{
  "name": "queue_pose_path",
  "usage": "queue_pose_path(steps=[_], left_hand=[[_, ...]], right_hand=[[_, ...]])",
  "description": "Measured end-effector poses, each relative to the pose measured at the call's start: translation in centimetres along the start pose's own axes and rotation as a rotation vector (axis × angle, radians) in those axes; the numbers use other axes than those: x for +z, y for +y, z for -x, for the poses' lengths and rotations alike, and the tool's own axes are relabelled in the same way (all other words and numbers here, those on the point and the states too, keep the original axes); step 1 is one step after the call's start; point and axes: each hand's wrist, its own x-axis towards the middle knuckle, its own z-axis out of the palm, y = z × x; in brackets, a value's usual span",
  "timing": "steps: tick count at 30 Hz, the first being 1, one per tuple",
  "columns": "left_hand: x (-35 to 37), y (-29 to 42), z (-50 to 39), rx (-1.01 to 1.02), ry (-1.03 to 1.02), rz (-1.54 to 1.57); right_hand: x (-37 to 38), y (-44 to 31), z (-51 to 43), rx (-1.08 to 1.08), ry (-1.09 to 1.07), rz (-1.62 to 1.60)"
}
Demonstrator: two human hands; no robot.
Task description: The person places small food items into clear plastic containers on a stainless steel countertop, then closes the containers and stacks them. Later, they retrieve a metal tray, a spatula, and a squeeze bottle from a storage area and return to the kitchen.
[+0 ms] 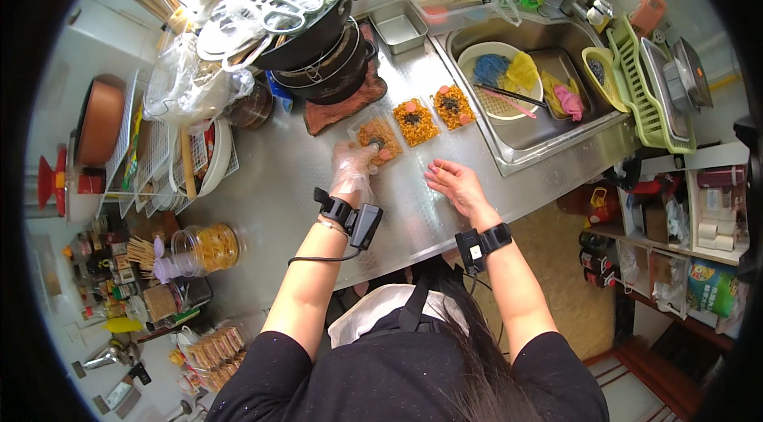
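Observation:
My left hand [353,165], in a clear plastic glove, is at the left side of a clear container of noodles [381,135] with pink round slices and dark flakes on top; whether its fingers grip the container is hard to tell. My bare right hand [456,185] is held over the steel counter with its fingers apart, nothing in it. A second container of noodles [419,131] sits just to the right of the first. Beyond that lies a third container of noodles [454,107], beside the sink.
The sink [506,163] at right holds a white basin [467,58] with cloths. Stacked black pots [322,73] rest on a reddish mat [319,115]. A steel tray [398,25] stands behind. A jar [205,249] and wire racks [152,154] are at left.

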Motion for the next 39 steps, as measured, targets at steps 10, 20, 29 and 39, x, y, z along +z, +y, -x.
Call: queue_pose_path(steps=[10,20,29,39], left_hand=[[0.2,0.4,0.2,-0.011,-0.099,0.075],[-2.3,-3.0,-2.1,0.106,-0.368,-0.045],[-2.7,-5.4,-3.1,-0.229,-0.439,0.669],[-12.6,-2.9,9.0,0.085,-0.602,0.648]], right_hand=[[4.4,1.6,-4.6,-0.253,0.115,0.515],[6.2,2.2,-5.1,-0.256,0.068,0.726],[5.1,2.7,-1.4,-0.193,0.079,0.538],[12.3,-4.1,0.4,0.071,-0.405,0.624]])
